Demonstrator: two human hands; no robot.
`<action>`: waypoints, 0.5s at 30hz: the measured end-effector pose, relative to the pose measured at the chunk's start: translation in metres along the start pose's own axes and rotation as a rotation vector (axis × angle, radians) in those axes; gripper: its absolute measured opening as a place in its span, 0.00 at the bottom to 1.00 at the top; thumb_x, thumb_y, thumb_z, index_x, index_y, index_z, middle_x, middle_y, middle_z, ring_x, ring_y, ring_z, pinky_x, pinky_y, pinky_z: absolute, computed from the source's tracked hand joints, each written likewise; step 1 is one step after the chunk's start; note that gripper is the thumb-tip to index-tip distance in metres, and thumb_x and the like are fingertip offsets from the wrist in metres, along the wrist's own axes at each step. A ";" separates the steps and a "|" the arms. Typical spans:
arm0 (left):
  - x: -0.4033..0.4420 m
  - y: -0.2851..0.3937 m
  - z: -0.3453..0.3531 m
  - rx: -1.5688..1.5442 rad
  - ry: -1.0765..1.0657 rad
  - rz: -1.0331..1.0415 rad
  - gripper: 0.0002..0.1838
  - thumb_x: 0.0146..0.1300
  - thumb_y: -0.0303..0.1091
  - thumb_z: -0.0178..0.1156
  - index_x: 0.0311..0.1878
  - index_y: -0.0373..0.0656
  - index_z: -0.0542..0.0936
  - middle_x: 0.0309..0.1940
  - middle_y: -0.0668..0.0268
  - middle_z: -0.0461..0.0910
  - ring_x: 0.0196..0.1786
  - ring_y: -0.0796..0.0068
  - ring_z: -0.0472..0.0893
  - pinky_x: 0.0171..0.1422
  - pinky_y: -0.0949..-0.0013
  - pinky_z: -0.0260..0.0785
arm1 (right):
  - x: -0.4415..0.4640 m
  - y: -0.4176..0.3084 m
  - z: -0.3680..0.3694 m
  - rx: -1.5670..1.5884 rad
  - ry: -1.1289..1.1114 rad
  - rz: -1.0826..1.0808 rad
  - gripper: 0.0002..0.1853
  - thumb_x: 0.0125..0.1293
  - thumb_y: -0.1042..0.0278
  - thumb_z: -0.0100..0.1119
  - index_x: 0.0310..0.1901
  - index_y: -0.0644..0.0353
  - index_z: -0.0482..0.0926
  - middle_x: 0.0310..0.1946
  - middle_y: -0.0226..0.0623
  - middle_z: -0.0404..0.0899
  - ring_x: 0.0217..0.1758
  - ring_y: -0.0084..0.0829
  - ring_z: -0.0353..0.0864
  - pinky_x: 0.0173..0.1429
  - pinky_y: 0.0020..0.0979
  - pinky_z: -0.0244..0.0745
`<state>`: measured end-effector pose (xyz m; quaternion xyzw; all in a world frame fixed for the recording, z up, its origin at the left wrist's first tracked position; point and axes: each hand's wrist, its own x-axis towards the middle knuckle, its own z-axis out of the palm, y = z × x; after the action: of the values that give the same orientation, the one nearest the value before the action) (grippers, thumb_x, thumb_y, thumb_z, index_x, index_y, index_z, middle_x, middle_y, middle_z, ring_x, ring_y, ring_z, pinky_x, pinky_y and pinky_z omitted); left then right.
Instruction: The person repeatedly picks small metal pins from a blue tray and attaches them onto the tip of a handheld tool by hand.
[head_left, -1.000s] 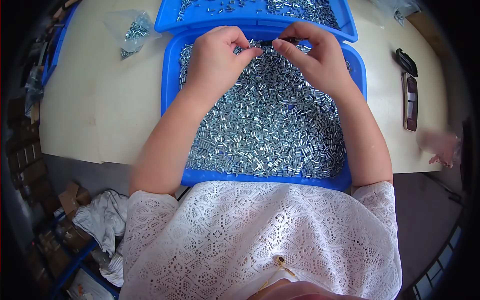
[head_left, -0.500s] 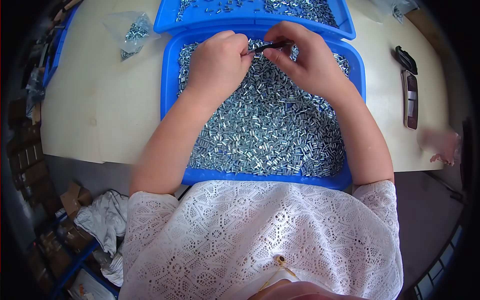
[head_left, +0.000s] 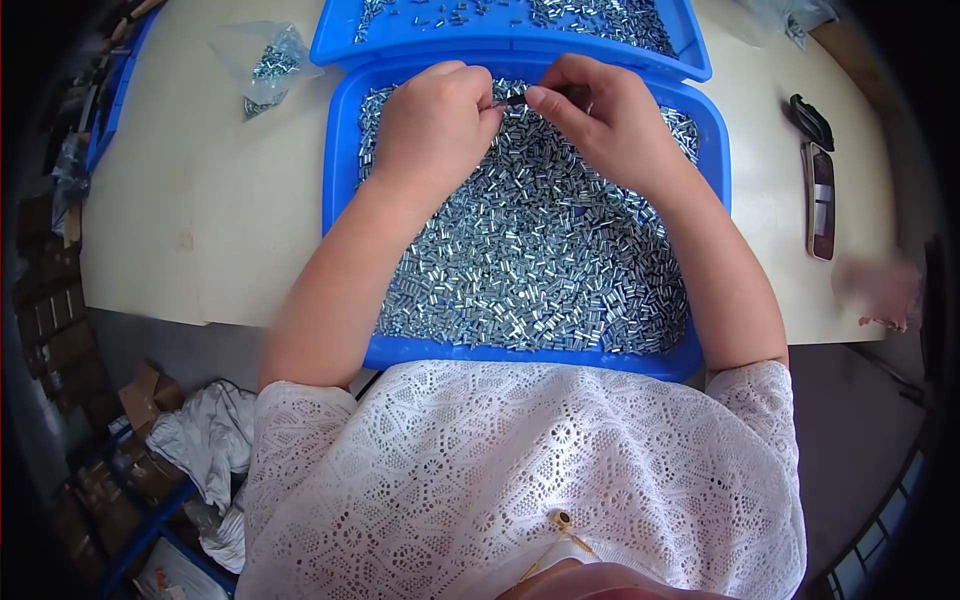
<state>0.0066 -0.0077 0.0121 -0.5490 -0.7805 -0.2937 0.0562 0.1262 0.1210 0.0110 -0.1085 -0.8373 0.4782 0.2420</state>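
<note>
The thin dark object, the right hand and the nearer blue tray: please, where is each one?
Thin dark object point(head_left: 516, 100): head view, its uncovered part.
Right hand point(head_left: 620, 120): head view, its middle.
Nearer blue tray point(head_left: 340, 160): head view, its left rim.

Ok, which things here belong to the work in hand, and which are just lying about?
Seemingly in use:
dark slim tool, in right hand
metal pieces
near blue tray

Seemingly just lying about:
phone-like object
black item beside it
white cloth
</note>
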 end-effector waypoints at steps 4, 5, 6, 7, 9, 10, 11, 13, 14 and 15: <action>0.001 -0.001 0.000 0.000 0.009 -0.004 0.11 0.44 0.30 0.66 0.20 0.40 0.72 0.20 0.63 0.72 0.23 0.64 0.73 0.26 0.65 0.63 | 0.002 -0.009 -0.007 -0.196 -0.116 0.223 0.17 0.59 0.56 0.57 0.30 0.65 0.77 0.14 0.39 0.72 0.17 0.27 0.69 0.23 0.29 0.63; 0.001 -0.001 0.000 0.000 0.009 -0.003 0.11 0.44 0.30 0.66 0.20 0.40 0.72 0.20 0.63 0.72 0.23 0.64 0.73 0.26 0.65 0.63 | 0.002 -0.009 -0.007 -0.209 -0.141 0.268 0.16 0.59 0.56 0.57 0.31 0.64 0.78 0.15 0.38 0.72 0.17 0.26 0.69 0.23 0.29 0.63; 0.001 -0.001 0.000 0.003 0.005 -0.010 0.10 0.44 0.30 0.66 0.21 0.40 0.73 0.20 0.63 0.72 0.23 0.65 0.73 0.26 0.66 0.63 | 0.002 -0.008 -0.007 -0.209 -0.139 0.268 0.16 0.59 0.56 0.57 0.31 0.64 0.78 0.15 0.38 0.72 0.17 0.26 0.69 0.23 0.29 0.63; 0.002 -0.001 -0.001 0.006 0.001 -0.019 0.10 0.44 0.31 0.67 0.21 0.39 0.74 0.20 0.63 0.72 0.22 0.67 0.72 0.26 0.67 0.63 | 0.002 -0.006 -0.007 -0.170 -0.111 0.240 0.17 0.59 0.55 0.57 0.31 0.64 0.78 0.15 0.36 0.72 0.17 0.25 0.68 0.23 0.28 0.63; 0.003 0.001 -0.002 -0.058 -0.011 -0.042 0.09 0.44 0.31 0.66 0.22 0.40 0.75 0.20 0.63 0.73 0.23 0.65 0.74 0.27 0.66 0.65 | 0.004 0.002 -0.008 -0.132 -0.082 0.210 0.17 0.59 0.55 0.57 0.30 0.64 0.78 0.15 0.35 0.72 0.18 0.23 0.68 0.23 0.27 0.62; 0.004 0.002 -0.003 -0.123 -0.021 -0.066 0.08 0.45 0.31 0.66 0.23 0.40 0.76 0.21 0.63 0.75 0.25 0.64 0.75 0.28 0.65 0.67 | 0.005 0.008 -0.010 -0.043 -0.048 0.214 0.17 0.59 0.54 0.57 0.30 0.64 0.78 0.16 0.32 0.72 0.19 0.21 0.68 0.23 0.25 0.62; 0.004 0.002 -0.003 -0.123 -0.020 -0.064 0.08 0.45 0.31 0.66 0.23 0.40 0.76 0.21 0.63 0.75 0.25 0.64 0.75 0.28 0.65 0.67 | 0.006 0.012 -0.012 0.046 -0.015 0.219 0.17 0.59 0.54 0.58 0.30 0.64 0.78 0.16 0.30 0.72 0.19 0.19 0.68 0.23 0.24 0.62; 0.005 0.001 -0.004 -0.316 0.002 -0.083 0.09 0.45 0.32 0.67 0.26 0.39 0.79 0.19 0.65 0.74 0.21 0.72 0.73 0.26 0.70 0.64 | 0.008 0.010 -0.020 0.096 -0.020 0.286 0.17 0.58 0.54 0.59 0.29 0.63 0.78 0.18 0.26 0.71 0.22 0.16 0.67 0.24 0.20 0.61; 0.005 0.001 -0.004 -0.317 0.002 -0.080 0.09 0.45 0.32 0.67 0.26 0.39 0.79 0.19 0.65 0.74 0.21 0.72 0.73 0.26 0.70 0.64 | 0.009 0.011 -0.022 0.182 -0.025 0.339 0.15 0.60 0.55 0.58 0.26 0.60 0.76 0.18 0.24 0.70 0.22 0.15 0.66 0.26 0.19 0.59; 0.005 0.000 -0.003 -0.382 -0.001 -0.114 0.08 0.45 0.31 0.67 0.27 0.39 0.80 0.18 0.66 0.73 0.21 0.75 0.71 0.25 0.73 0.63 | 0.010 0.012 -0.024 0.267 -0.030 0.392 0.15 0.61 0.56 0.56 0.24 0.57 0.74 0.17 0.23 0.70 0.22 0.14 0.64 0.27 0.18 0.57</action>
<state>0.0037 -0.0052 0.0169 -0.5046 -0.7405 -0.4390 -0.0662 0.1286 0.1491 0.0139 -0.2286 -0.7330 0.6243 0.1442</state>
